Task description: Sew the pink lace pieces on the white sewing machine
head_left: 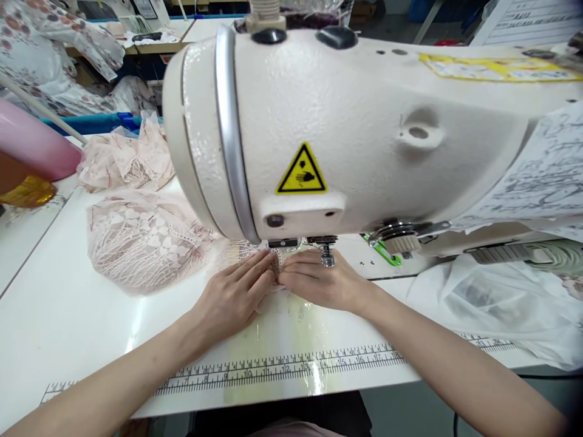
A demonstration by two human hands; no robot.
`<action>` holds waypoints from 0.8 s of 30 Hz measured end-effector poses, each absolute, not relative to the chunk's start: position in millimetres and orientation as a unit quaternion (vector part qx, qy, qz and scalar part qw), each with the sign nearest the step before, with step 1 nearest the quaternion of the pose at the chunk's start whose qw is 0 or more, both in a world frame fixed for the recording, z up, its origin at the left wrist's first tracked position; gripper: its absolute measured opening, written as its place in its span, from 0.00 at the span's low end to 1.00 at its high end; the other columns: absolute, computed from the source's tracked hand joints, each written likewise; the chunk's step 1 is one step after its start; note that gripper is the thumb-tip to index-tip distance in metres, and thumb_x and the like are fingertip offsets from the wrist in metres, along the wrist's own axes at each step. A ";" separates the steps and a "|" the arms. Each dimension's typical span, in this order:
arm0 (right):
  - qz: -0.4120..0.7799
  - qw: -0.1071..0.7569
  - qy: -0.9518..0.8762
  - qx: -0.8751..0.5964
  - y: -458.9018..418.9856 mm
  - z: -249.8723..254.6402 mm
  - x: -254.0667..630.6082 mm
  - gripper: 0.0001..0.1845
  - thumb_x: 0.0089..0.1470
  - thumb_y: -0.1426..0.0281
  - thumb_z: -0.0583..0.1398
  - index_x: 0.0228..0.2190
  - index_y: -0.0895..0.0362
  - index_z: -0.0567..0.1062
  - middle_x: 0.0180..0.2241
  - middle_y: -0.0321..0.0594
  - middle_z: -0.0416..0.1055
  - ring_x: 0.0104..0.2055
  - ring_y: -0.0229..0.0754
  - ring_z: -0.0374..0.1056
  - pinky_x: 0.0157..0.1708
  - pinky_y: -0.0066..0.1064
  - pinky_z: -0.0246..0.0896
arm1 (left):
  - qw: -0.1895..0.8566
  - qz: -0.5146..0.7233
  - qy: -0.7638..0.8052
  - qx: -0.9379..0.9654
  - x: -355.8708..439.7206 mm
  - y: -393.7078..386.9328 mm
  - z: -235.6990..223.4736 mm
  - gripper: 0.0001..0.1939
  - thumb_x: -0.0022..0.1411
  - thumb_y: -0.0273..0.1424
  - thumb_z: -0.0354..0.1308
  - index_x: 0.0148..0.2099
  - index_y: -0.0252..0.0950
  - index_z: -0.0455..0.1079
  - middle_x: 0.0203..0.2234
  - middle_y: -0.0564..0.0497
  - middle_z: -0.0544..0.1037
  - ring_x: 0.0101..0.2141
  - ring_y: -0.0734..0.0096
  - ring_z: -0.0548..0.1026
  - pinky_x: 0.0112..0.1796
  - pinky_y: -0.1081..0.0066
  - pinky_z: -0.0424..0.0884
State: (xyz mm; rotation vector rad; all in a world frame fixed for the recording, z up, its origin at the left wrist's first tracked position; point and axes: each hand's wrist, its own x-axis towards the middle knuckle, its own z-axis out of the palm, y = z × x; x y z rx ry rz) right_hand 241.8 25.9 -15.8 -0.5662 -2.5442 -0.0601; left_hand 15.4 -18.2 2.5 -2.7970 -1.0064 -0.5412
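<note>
A white sewing machine (364, 121) spans the view, and both hands work just under its head. My left hand (241, 288) lies on pale pink lace fabric (155, 243), its fingers together and its thumb and index tips pinching the fabric's edge. Close beside it, my right hand (319, 276) has its fingertips pressed together on the same lace edge. The fingertips of both hands nearly meet below the machine head. The needle and presser foot are mostly hidden behind the machine head and hands. The lace spreads to the left over the table.
A printed ruler (259, 370) runs along the front edge of the white table (59, 315). More pink lace (127, 158) is heaped at the back left, near a pink thread cone (36, 139). White sheer fabric (496, 303) lies at the right. A green clip-like piece (387, 252) sits behind my right hand.
</note>
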 end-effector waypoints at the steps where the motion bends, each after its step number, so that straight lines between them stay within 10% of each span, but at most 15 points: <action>1: -0.049 0.261 -0.939 -0.217 25.4 -13.4 241.8 0.09 0.61 0.73 0.56 0.36 0.51 0.76 0.34 0.34 0.75 0.32 0.34 0.68 0.30 0.27 0.65 | 0.060 -0.178 -0.331 -0.925 15.7 -18.0 2.5 0.15 0.65 0.23 0.47 0.50 0.27 0.69 0.53 0.37 0.75 0.56 0.55 0.71 0.52 0.59 0.75; 24: -0.163 0.252 -0.920 -0.253 23.8 -5.7 239.1 0.08 0.61 0.76 0.55 0.35 0.53 0.73 0.33 0.32 0.74 0.29 0.33 0.62 0.24 0.29 0.52 | 0.071 -0.184 -0.341 -0.919 13.7 -12.9 1.3 0.16 0.60 0.19 0.48 0.49 0.26 0.70 0.53 0.37 0.75 0.55 0.56 0.72 0.53 0.60 0.74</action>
